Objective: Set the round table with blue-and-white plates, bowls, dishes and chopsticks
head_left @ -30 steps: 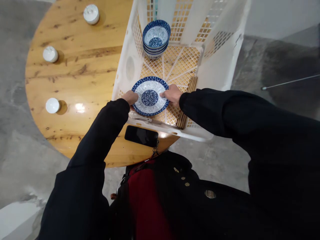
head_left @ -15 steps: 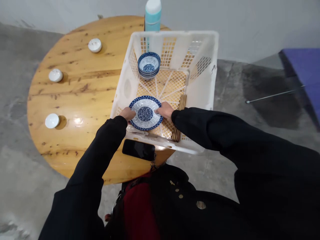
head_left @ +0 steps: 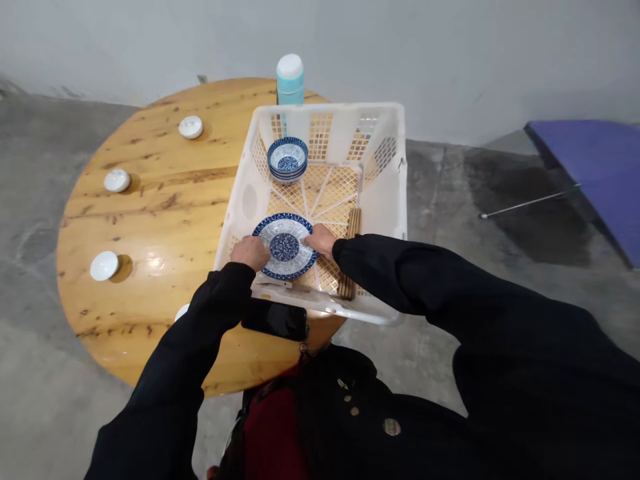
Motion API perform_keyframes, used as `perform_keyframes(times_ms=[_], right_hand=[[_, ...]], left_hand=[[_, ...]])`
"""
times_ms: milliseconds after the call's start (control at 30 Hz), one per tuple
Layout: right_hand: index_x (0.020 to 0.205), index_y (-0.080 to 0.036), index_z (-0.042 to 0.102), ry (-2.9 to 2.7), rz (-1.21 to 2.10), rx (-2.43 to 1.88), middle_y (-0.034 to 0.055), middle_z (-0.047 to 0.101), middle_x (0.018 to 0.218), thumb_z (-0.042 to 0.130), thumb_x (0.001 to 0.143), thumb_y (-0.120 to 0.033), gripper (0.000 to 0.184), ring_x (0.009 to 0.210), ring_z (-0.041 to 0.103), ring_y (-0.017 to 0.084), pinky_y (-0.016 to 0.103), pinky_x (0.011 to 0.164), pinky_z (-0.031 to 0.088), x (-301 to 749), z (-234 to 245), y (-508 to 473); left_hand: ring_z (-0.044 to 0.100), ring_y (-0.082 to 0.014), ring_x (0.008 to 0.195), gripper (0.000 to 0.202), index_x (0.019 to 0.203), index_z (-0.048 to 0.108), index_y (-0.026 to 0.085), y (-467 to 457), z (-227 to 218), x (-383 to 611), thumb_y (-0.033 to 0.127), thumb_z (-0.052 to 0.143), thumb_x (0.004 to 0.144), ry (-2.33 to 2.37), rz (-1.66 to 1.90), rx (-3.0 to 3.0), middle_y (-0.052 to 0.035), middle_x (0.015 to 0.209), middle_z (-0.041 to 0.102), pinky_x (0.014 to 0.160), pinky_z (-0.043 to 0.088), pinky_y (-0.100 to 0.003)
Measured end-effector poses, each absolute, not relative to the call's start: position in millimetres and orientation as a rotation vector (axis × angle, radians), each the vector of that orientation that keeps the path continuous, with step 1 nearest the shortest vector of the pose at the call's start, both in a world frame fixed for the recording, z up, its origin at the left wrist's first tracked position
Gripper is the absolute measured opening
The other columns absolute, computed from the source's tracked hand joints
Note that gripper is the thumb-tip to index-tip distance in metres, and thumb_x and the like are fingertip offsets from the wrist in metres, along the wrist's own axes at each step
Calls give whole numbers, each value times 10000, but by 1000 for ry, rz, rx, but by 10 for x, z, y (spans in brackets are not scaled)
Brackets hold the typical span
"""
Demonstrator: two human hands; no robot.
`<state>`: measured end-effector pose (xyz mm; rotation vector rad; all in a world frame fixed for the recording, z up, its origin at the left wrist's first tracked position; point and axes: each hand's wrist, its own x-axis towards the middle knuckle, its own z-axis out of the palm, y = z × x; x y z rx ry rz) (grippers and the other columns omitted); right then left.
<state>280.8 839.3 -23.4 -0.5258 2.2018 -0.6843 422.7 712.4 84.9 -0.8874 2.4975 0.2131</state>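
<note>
A blue-and-white plate (head_left: 285,248) with a patterned rim is in the near left part of a white plastic basket (head_left: 242,200). My left hand (head_left: 251,252) is closed on the plate's left edge, and my right hand (head_left: 321,240) grips its right edge with the thumb on top. Whether the plate touches the basket floor or other plates beneath, I cannot tell. Behind it stands a stack of matching bowls (head_left: 287,160). A bundle of wooden chopsticks (head_left: 350,250) lies right of my right hand. Near my left hand, a white spoon-like handle (head_left: 274,283) shows below the plate.
The basket sits on a round wooden table (head_left: 165,220), overhanging its right side. Several small white cups, such as this one (head_left: 105,266), stand at left. A black phone (head_left: 275,320) lies before the basket; a light-blue flask (head_left: 290,80) stands behind. A purple panel (head_left: 595,180) is at right.
The view has tilted up, so the table and basket appear lower. Both hands stay on the plate. Part of another white cup now shows beside my left sleeve.
</note>
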Motion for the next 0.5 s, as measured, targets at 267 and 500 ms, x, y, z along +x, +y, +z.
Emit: perform_keyframes(times_ms=[267,500], right_hand=[[865,-123,634,2169,-819,-422,62,641,762,674,673,-164,201,759,591,188,242,631,438,2873,-152,8392],[885,-120,634,2131,-850,-392,53,631,746,695,667,-151,229,782,588,193,245,638,466,2888,-162,8416]], left_hand=[[698,-324,1045,401,1250,554,71,7313,1430,4603,296,374,970,2755,155,-1094,-201,1101,724,895,511,-421],[718,-227,959,409,1304,555,164,7385,1386,4964,304,487,925,2896,437,-1283,-92,1142,744,869,518,-347]])
